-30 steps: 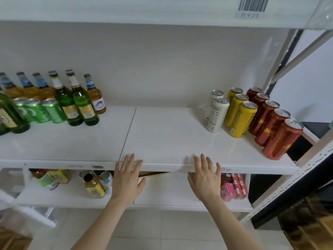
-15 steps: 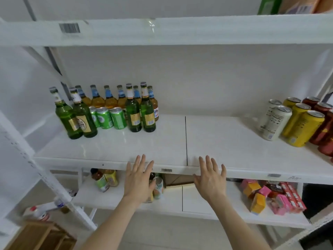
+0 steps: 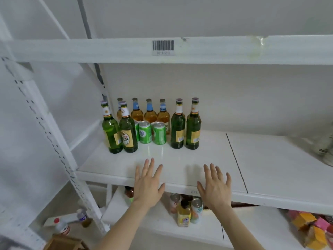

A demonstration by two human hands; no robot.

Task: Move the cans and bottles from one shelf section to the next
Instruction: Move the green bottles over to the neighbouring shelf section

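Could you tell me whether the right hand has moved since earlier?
Yes. The right hand has moved left: earlier right of the dark seam between the white shelf boards, now left of it.

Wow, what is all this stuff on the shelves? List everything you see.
white metal shelf: one, white, middle level
green drink cans: three, green, on it, one partly hidden
tall green glass bottles: four, green, a pair either side of the cans
amber glass bottles with blue neck labels: four, amber, back row
barcode label: one, black on white, upper beam
yellow plastic bottle: one, yellow, lower shelf
pink and orange boxes: several, lower shelf, right
left hand: one, open, over shelf's front edge
right hand: one, open, same edge
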